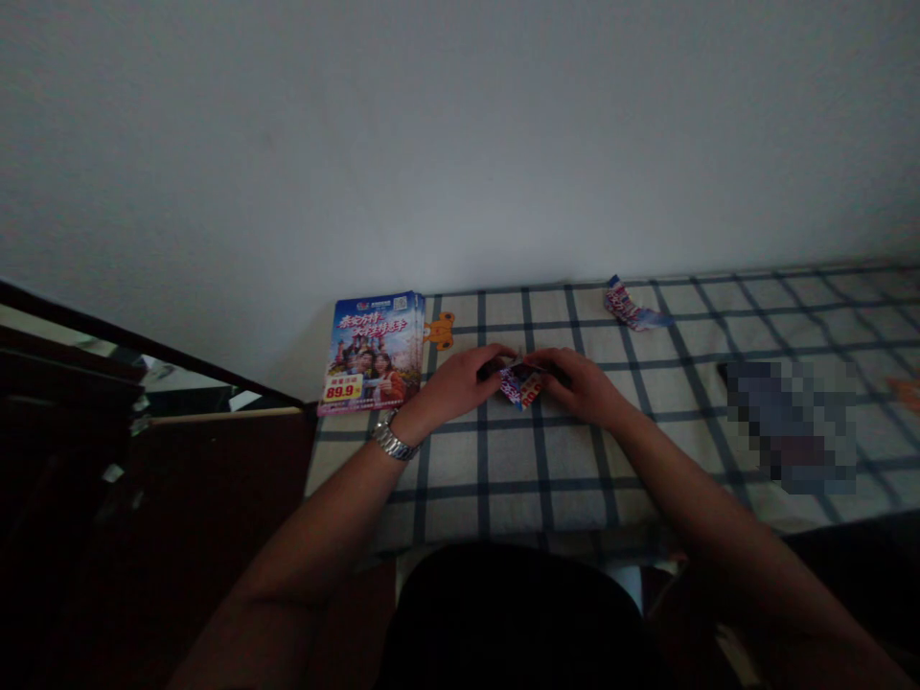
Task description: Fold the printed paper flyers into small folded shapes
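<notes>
A folded piece of printed paper (520,385), purple, red and yellow, is held between both hands above the checked tablecloth. My left hand (464,381), with a metal watch on its wrist, pinches the paper's left side. On its right side the fingers of my right hand (579,383) are closed on the paper too. The fingertips partly cover the folds. To the left lies a stack of printed flyers (374,350) with a blue and pink cover, close to my left wrist.
A white tablecloth with dark blue checks (446,498) covers the table against a pale wall (460,144). Another folded paper piece (632,309) lies at the back right. A blurred-out dark object (787,422) rests at the right. An orange bear print (438,332) shows beside the flyers.
</notes>
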A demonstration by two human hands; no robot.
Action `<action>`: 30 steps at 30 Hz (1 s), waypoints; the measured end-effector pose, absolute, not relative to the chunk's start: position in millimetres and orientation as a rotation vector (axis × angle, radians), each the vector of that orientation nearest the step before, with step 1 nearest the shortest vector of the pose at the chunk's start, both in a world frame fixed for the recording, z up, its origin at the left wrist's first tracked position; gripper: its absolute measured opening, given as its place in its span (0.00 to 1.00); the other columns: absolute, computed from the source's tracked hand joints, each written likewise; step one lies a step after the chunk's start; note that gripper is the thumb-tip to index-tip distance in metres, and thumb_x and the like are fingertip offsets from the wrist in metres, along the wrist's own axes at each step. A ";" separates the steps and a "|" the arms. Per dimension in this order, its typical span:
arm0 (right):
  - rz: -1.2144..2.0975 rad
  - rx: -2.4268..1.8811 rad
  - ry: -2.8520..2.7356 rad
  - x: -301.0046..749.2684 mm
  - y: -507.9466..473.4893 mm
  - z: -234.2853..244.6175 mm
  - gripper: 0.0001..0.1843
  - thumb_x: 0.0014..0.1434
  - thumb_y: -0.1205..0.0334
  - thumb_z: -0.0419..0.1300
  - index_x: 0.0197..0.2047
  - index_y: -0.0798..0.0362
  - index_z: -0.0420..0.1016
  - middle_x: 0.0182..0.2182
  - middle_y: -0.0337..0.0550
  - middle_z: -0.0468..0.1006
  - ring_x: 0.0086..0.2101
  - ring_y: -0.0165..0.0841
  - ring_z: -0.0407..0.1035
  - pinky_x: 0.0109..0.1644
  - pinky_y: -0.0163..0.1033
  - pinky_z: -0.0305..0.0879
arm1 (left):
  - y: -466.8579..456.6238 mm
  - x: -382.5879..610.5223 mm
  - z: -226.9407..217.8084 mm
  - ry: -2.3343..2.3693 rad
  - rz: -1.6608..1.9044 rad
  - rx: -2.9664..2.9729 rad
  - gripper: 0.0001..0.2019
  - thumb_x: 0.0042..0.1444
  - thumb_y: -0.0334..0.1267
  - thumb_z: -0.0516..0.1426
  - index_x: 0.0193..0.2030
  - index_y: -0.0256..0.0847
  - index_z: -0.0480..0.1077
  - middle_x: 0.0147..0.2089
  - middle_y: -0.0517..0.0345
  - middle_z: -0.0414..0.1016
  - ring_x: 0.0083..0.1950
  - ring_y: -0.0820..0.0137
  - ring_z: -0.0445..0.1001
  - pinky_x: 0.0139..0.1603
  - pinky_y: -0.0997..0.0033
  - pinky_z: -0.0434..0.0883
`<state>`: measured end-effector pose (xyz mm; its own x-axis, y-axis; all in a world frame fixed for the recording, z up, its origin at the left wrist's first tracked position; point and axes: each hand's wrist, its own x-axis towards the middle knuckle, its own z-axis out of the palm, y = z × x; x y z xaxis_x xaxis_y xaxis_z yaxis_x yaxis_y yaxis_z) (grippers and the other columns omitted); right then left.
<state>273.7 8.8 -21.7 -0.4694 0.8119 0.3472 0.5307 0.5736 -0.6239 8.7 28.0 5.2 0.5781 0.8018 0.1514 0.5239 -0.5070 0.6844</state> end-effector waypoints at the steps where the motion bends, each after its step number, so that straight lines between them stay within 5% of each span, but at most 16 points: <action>1: 0.598 -1.053 -2.170 274.0 9.0 -21.7 0.20 0.66 0.67 0.57 0.60 0.47 0.75 0.52 0.48 0.83 0.50 0.43 0.78 0.55 0.52 0.75 | 28.2 8.5 4.9 1.049 0.618 2.223 0.19 0.66 0.34 0.58 0.63 0.46 0.72 0.52 0.54 0.83 0.50 0.64 0.81 0.53 0.62 0.76; 17: 0.888 -0.961 -1.928 275.5 7.7 -13.8 0.15 0.73 0.58 0.57 0.60 0.46 0.76 0.53 0.45 0.84 0.53 0.40 0.79 0.60 0.51 0.75 | 30.0 9.1 7.7 0.798 0.738 2.067 0.19 0.72 0.33 0.54 0.66 0.48 0.69 0.66 0.52 0.76 0.66 0.65 0.75 0.70 0.57 0.71; 24: 0.964 -0.973 -1.832 273.1 6.7 -14.3 0.14 0.71 0.59 0.58 0.57 0.48 0.78 0.50 0.46 0.84 0.50 0.40 0.80 0.58 0.51 0.76 | 27.8 12.7 10.5 0.733 0.759 1.873 0.19 0.66 0.29 0.56 0.62 0.44 0.71 0.62 0.47 0.78 0.61 0.64 0.79 0.63 0.59 0.77; 30: 1.102 -0.963 -1.778 273.2 3.6 -9.4 0.15 0.72 0.54 0.58 0.57 0.46 0.79 0.50 0.44 0.84 0.49 0.40 0.78 0.57 0.48 0.74 | 28.0 15.2 2.1 0.801 0.899 1.855 0.13 0.69 0.39 0.57 0.56 0.42 0.76 0.56 0.50 0.81 0.58 0.62 0.80 0.59 0.59 0.77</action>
<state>273.2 3.6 -9.4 -0.3767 0.8947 0.2401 0.1828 0.3259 -0.9276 15.2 28.0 2.1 0.5262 0.8113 0.2549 0.1596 -0.3887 0.9074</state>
